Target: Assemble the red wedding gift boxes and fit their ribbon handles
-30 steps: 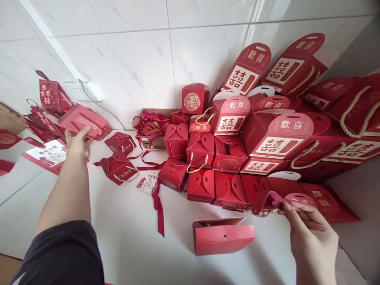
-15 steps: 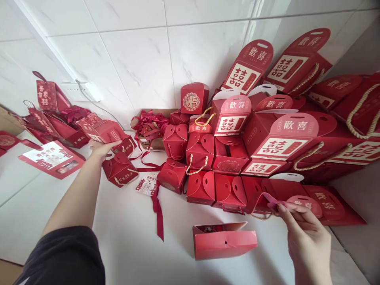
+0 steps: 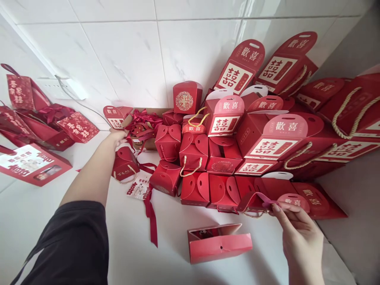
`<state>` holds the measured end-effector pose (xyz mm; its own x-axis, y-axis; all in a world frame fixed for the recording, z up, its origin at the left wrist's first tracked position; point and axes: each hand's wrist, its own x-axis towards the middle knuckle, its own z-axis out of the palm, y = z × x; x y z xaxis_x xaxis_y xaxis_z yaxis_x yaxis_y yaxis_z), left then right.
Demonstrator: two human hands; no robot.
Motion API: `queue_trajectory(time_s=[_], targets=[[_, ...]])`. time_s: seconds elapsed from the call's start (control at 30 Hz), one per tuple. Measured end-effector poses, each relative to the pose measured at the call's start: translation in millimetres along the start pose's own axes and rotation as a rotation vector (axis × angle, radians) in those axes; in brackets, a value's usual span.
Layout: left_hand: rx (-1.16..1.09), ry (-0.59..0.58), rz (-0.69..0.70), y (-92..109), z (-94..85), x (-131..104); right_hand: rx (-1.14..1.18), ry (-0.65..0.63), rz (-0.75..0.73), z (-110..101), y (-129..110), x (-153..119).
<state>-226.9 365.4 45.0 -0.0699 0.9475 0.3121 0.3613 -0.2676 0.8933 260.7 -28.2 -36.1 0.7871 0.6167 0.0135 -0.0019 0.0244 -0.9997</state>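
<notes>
My left hand (image 3: 118, 137) reaches to the back left, closed at the lower edge of a small red gift box (image 3: 115, 118) with a white label. A dark red box with a rope handle (image 3: 124, 162) sits just below that hand. My right hand (image 3: 299, 229) is closed, thumb and fingers pinching the end of a narrow red ribbon (image 3: 263, 198) with a pinkish underside. An open red box (image 3: 219, 247) lies on the white table to the left of this hand. A printed card (image 3: 139, 188) lies beside a trailing dark red ribbon (image 3: 151, 221).
Many red gift boxes (image 3: 196, 190) are stacked along the tiled wall (image 3: 124, 47) on the right. A cardboard carton (image 3: 148, 145) holds tangled ribbons. More red boxes (image 3: 38, 164) stand at the left, near a wall socket with a cable (image 3: 63, 89).
My left hand has moved right with the small labelled box, bringing it beside the carton. My right hand still holds the ribbon. The view has shifted slightly.
</notes>
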Motion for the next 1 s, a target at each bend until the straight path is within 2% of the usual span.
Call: queue_trajectory(time_s=[0.07, 0.13, 0.23, 0.33, 0.37, 0.4, 0.47, 0.53, 0.67, 0.8, 0.9, 1.0], targets=[[0.058, -0.044, -0.192, 0.4, -15.2, -4.1, -0.008, 0.008, -0.009, -1.2, 0.2, 1.4], [0.106, -0.065, -0.338, 5.7, -38.3, -16.5, -0.010, 0.003, -0.020, -2.0, 0.9, 2.7], [0.149, -0.084, -0.429, 19.7, -76.2, -54.1, 0.020, -0.009, -0.028, -2.5, 3.0, 4.0], [0.181, -0.230, -0.446, 27.5, -102.4, -106.4, 0.060, -0.021, -0.012, -1.6, 4.9, 3.8], [0.225, -0.333, -0.436, 26.2, -106.6, -123.2, 0.069, -0.028, -0.003, -1.0, 5.1, 3.4], [0.263, -0.369, -0.420, 22.7, -108.3, -138.1, 0.076, -0.038, 0.005, -0.2, 4.9, 2.8], [0.299, -0.366, -0.417, 10.6, -105.3, -160.3, 0.084, -0.061, 0.015, 1.4, 3.8, 1.2], [0.284, -0.312, -0.403, -3.9, -96.2, -172.5, 0.086, -0.083, 0.016, 2.5, 1.7, -0.7], [0.255, -0.186, -0.330, -22.5, -75.9, -180.4, 0.105, -0.092, -0.002, 1.4, -2.8, -4.2], [0.184, 0.024, -0.314, -20.8, -72.7, -176.7, 0.115, -0.071, -0.007, -2.3, -5.2, -5.9], [0.104, 0.192, -0.240, -10.7, -80.6, -157.0, 0.112, -0.077, -0.004, -4.4, -4.8, -5.4], [0.061, 0.370, -0.099, 6.0, -87.7, -118.3, 0.098, -0.083, -0.021, -4.7, -3.0, -4.1]])
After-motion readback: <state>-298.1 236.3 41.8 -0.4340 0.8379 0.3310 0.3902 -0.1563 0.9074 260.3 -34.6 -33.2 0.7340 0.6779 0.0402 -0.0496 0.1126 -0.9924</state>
